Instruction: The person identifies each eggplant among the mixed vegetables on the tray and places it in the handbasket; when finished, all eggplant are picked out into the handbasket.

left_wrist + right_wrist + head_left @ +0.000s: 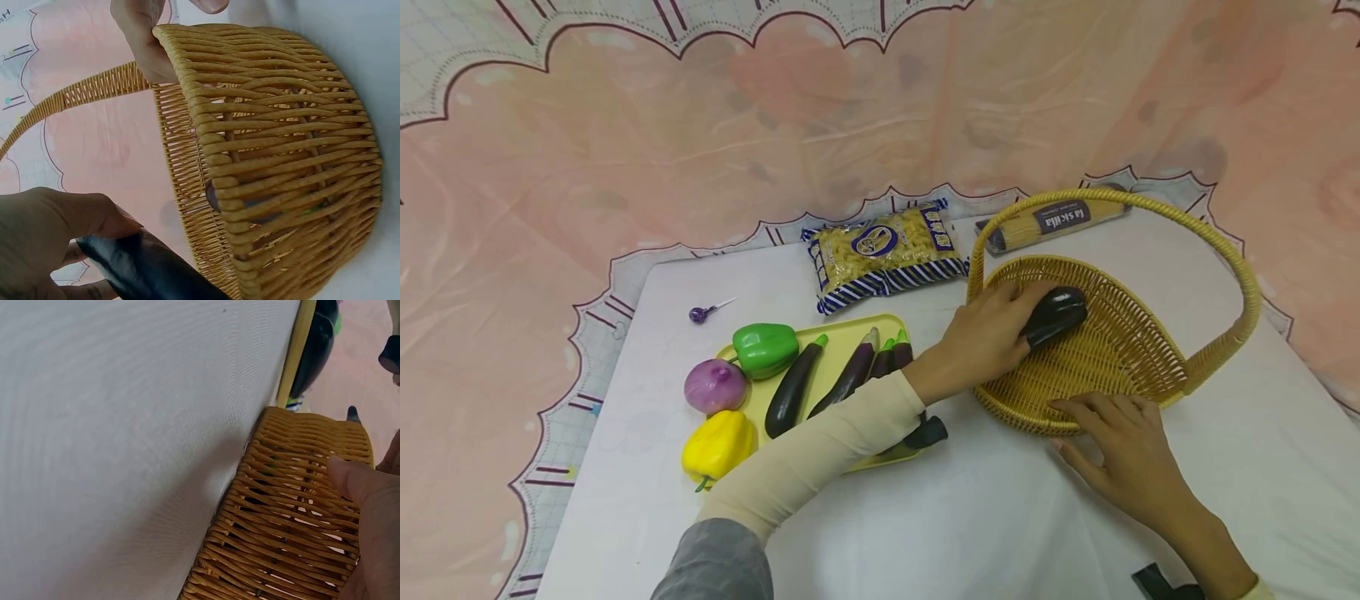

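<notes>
My left hand (981, 342) grips a dark, glossy eggplant (1060, 315) over the wicker basket (1116, 321). In the left wrist view, thumb and fingers wrap one end of the eggplant (147, 265) beside the basket's rim. My right hand (1123, 454) holds the near rim, its thumb (353, 478) against the outer weave and its fingers over the edge. Through the weave, the left wrist view shows something dark with a green bit inside the basket (294, 156); its kind is unclear. Left of the basket, several eggplants (795, 387) lie on a yellow tray (891, 321), partly hidden by my left sleeve.
A green bell pepper (765, 350), a purple onion (715, 386) and a yellow bell pepper (718, 446) sit at the tray's left side. Behind are a pasta bag (883, 250) and a spaghetti pack (1060, 218). The basket's tall handle (1243, 283) arches overhead. A purple lollipop (700, 315) lies far left.
</notes>
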The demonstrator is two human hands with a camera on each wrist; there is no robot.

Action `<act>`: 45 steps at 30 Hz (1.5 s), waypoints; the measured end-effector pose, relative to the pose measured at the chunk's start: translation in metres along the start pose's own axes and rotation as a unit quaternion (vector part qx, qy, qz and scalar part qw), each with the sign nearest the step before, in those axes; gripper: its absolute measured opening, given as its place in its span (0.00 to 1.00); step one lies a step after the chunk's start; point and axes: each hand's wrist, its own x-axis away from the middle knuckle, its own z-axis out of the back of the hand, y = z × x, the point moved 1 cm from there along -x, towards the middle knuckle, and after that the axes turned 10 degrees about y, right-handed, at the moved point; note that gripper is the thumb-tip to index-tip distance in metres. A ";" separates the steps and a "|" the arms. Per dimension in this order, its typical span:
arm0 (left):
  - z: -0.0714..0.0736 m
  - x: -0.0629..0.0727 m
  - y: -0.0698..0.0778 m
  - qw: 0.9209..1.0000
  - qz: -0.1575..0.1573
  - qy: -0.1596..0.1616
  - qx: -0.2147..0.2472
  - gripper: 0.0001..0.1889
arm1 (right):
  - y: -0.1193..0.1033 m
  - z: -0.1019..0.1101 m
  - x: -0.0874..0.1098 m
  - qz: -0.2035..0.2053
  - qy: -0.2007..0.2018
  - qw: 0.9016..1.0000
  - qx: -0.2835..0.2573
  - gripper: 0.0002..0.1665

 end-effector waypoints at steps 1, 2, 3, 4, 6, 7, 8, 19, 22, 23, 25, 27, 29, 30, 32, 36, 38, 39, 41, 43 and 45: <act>0.000 -0.001 0.001 1.000 -0.002 -0.001 0.000 0.38 | 0.000 0.000 0.000 0.000 0.000 1.000 0.000 0.25; 0.000 -0.003 0.002 1.000 -0.004 -0.002 0.001 0.38 | 0.000 0.000 0.000 0.000 0.000 1.000 0.000 0.25; -0.001 -0.005 0.004 1.000 -0.007 -0.002 0.001 0.38 | 0.000 0.000 0.000 0.000 0.000 1.000 0.000 0.25; -0.001 -0.006 0.005 1.000 -0.009 -0.004 0.001 0.38 | 0.000 0.000 0.000 -0.001 0.001 1.000 0.000 0.25; -0.003 -0.009 0.008 1.000 -0.012 -0.007 -0.001 0.39 | 0.001 0.000 0.000 -0.001 0.001 1.000 -0.001 0.25; -0.003 -0.011 0.009 1.000 -0.012 -0.009 -0.002 0.39 | 0.001 0.000 0.000 -0.001 0.001 1.000 -0.002 0.25; -0.004 -0.012 0.010 1.000 -0.011 -0.013 -0.003 0.39 | 0.001 0.000 0.000 -0.001 0.002 1.000 -0.003 0.25; -0.014 -0.025 0.021 0.999 -0.008 -0.047 -0.020 0.38 | 0.002 0.000 0.000 0.002 0.006 1.000 -0.001 0.26; -0.019 -0.028 0.024 0.998 -0.002 -0.062 -0.022 0.38 | 0.002 0.000 0.000 0.002 0.005 1.000 -0.002 0.25; -0.021 -0.029 0.025 0.998 -0.001 -0.065 -0.023 0.38 | 0.002 0.000 0.000 0.003 0.005 1.000 -0.002 0.25; -0.024 -0.031 0.027 0.997 0.000 -0.071 -0.023 0.38 | 0.002 -0.001 0.000 0.005 0.007 1.000 -0.003 0.26; -0.028 -0.032 0.028 0.997 -0.001 -0.071 -0.024 0.38 | 0.002 -0.001 0.000 0.007 0.010 1.000 -0.004 0.27; -0.031 -0.033 0.028 0.997 -0.003 -0.071 -0.025 0.38 | 0.002 0.000 0.000 0.008 0.012 1.000 -0.003 0.30; -0.033 -0.033 0.028 0.997 -0.004 -0.071 -0.022 0.38 | 0.002 0.000 0.000 0.008 0.013 1.000 -0.003 0.30; -0.036 -0.034 0.028 0.997 -0.005 -0.069 -0.022 0.37 | 0.002 0.000 -0.001 0.009 0.016 1.000 -0.003 0.33; -0.042 -0.035 0.027 0.997 -0.008 -0.075 -0.029 0.38 | 0.002 -0.001 -0.001 0.011 0.021 1.000 -0.003 0.37; -0.045 -0.036 0.028 0.996 -0.009 -0.081 -0.033 0.38 | 0.002 -0.002 -0.001 0.011 0.022 1.000 -0.003 0.38; -0.047 -0.036 0.028 0.996 -0.008 -0.084 -0.034 0.39 | 0.002 -0.002 0.000 0.010 0.021 1.000 -0.003 0.37; -0.050 -0.036 0.028 0.995 -0.008 -0.089 -0.036 0.39 | 0.003 -0.002 0.000 0.008 0.019 1.000 -0.003 0.37; -0.054 -0.037 0.028 0.995 -0.006 -0.092 -0.033 0.39 | 0.003 -0.002 0.000 0.006 0.017 1.000 -0.002 0.37; -0.057 -0.038 0.028 0.995 -0.006 -0.094 -0.039 0.39 | 0.003 -0.002 0.000 0.004 0.015 1.000 -0.002 0.38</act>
